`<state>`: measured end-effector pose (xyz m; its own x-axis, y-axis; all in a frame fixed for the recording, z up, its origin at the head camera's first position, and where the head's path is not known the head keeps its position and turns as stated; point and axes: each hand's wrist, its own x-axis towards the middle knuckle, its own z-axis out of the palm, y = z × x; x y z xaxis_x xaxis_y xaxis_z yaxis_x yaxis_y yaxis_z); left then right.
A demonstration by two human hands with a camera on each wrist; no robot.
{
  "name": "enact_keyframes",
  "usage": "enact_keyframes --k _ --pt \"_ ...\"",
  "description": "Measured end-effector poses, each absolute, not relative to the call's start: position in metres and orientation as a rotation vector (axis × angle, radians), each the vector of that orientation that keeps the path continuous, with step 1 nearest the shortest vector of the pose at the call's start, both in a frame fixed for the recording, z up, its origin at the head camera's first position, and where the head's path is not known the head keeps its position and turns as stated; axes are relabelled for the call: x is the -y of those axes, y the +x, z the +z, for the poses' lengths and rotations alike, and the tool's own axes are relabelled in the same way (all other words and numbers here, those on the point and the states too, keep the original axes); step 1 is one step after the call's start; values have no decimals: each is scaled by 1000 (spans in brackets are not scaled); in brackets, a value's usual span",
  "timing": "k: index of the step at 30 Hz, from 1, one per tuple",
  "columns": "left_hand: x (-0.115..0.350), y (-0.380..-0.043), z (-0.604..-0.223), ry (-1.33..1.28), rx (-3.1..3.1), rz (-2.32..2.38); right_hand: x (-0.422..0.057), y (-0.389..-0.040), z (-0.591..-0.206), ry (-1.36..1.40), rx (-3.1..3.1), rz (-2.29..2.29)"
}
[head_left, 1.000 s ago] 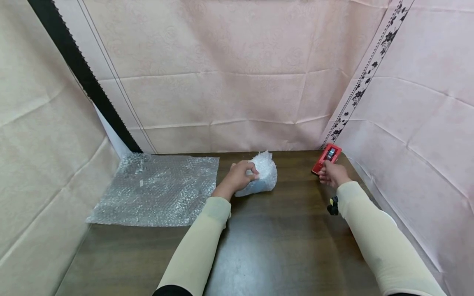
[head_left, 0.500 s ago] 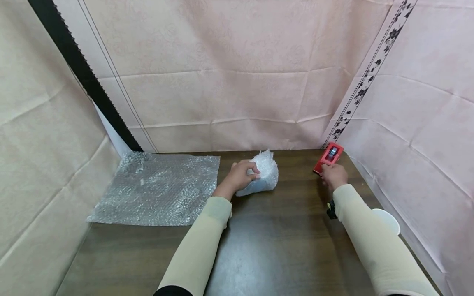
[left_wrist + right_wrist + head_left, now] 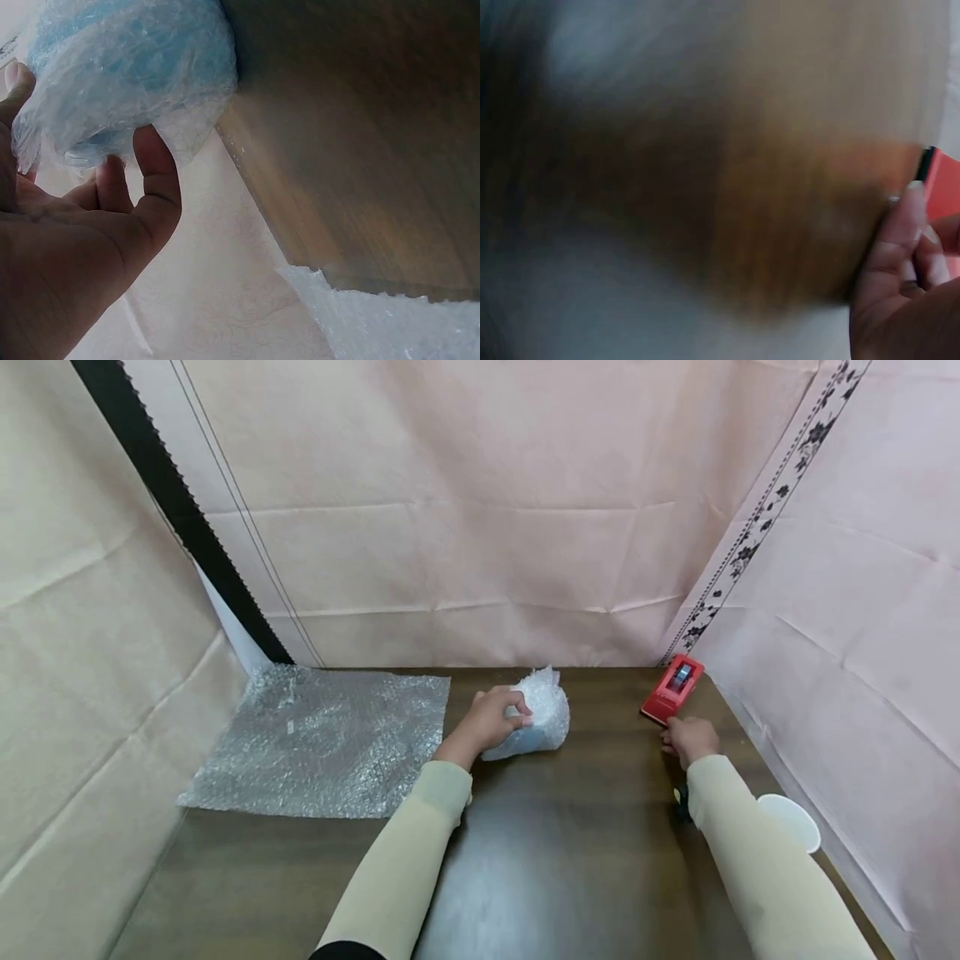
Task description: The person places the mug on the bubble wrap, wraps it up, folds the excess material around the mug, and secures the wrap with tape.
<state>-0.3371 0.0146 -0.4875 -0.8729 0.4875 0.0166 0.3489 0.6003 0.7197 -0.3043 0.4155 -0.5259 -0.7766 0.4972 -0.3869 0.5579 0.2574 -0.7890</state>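
Note:
In the head view, my left hand [image 3: 491, 720] holds a bundle in bubble wrap [image 3: 549, 710] against the tabletop. Something light blue shows through the wrap [image 3: 142, 52], but its kind is hidden. Thumb and curled fingers [image 3: 157, 169] grip the gathered edge of the wrap in the left wrist view. At the far right of the table sits a red tape dispenser [image 3: 672, 689] with a roll inside. My right hand [image 3: 692, 739] has its bent fingers at the dispenser's near end. In the blurred right wrist view, the thumb [image 3: 900, 232] lies by its black edge.
A flat sheet of bubble wrap [image 3: 322, 743] covers the left part of the brown table [image 3: 540, 860]. Beside my right forearm is a round white object [image 3: 793, 822], partly hidden by the sleeve. Pale cloth walls [image 3: 480, 560] enclose the back and both sides.
My right hand has drawn back toward me along the tape dispenser, to its near end. The round white object has come into view beside the right sleeve. The left hand keeps its hold.

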Motion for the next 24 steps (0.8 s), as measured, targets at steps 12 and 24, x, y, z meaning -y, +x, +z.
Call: enact_keyframes --k 12,24 --pt "-14 -333 -488 696 -2661 1136 -387 -294 -504 555 -2438 -1440" --pt "-26 -316 -486 598 -2793 1055 -278 -299 -451 27 -2867 -1242"
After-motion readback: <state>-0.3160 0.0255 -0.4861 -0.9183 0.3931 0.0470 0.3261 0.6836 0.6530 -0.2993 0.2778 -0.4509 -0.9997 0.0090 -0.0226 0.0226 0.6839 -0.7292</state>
